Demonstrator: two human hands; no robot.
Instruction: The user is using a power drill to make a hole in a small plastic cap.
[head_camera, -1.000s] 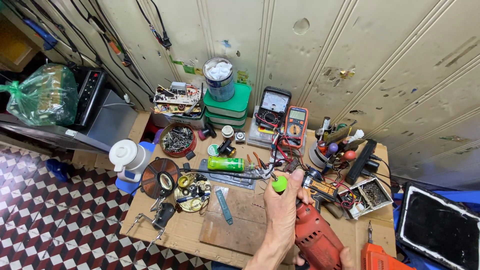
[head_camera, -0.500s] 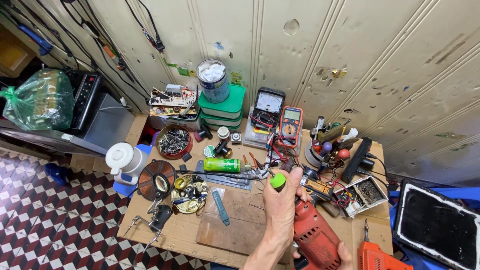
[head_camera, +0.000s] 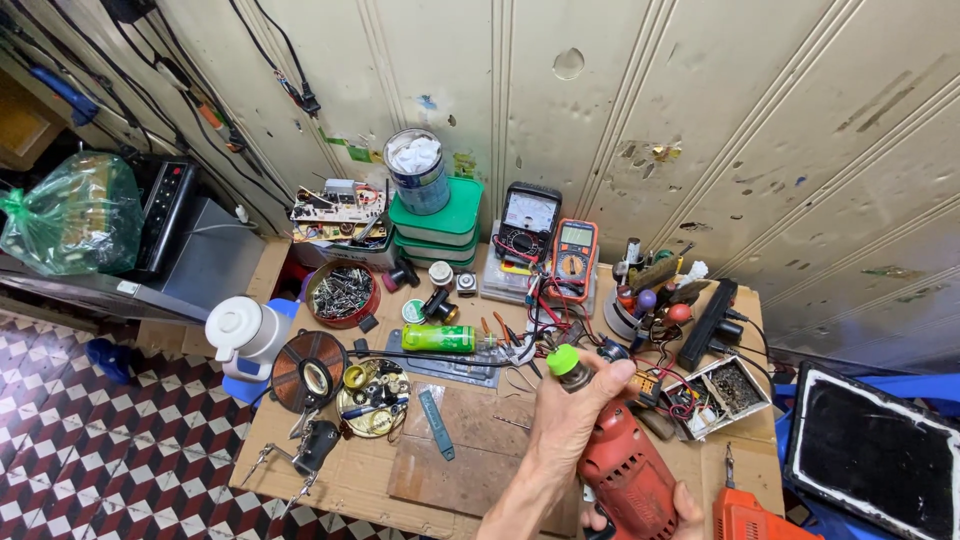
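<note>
Nearest, the right hand (head_camera: 640, 512) grips a red power drill (head_camera: 625, 478) low over the tabletop (head_camera: 350, 470). Just above it, the left hand (head_camera: 575, 415) closes around a small green-capped bottle (head_camera: 568, 367), apparently readying it for the drill. Farther back lie multimeters (head_camera: 572, 258).

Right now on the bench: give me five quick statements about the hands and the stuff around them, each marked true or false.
1. The left hand holds a small bottle with a green cap. True.
2. The right hand is empty. False: it has its grip on a red power tool.
3. A green can stands upright on the table. False: it lies on its side.
4. An orange multimeter lies beside a black meter. True.
5. The stacked green-lidded tubs sit at the table's near edge. False: they are at the back, by the wall.
</note>
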